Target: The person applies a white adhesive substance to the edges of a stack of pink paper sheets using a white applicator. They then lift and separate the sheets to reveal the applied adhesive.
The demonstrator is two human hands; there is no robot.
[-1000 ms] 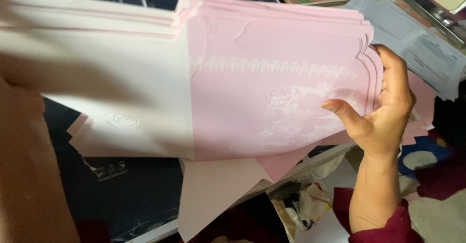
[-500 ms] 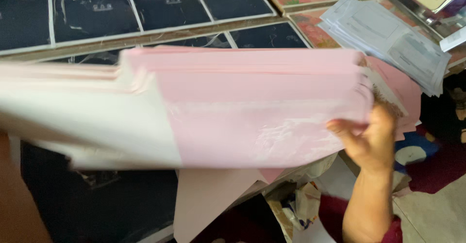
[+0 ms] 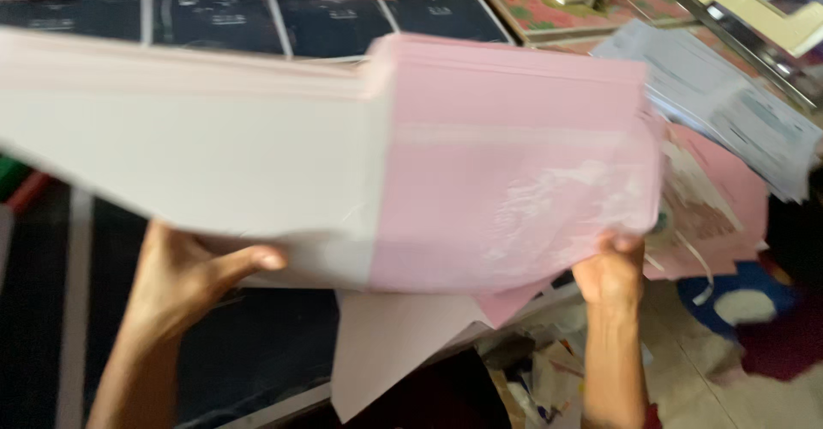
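Head view: a blurred pink card stack (image 3: 506, 163) is held up above the dark table (image 3: 257, 352). It is gripped from beneath by the left hand (image 3: 193, 279) and right hand (image 3: 610, 273), fingers mostly hidden behind it.

Your thick stack of pale pink embossed card sheets (image 3: 360, 155) is smeared by motion and runs off the left edge. It hides all of your right hand (image 3: 610, 268) but the knuckles, and your left hand's (image 3: 193, 279) fingers. The embossed design is too blurred to read. The dark printed sheets (image 3: 283, 22) behind are half covered.
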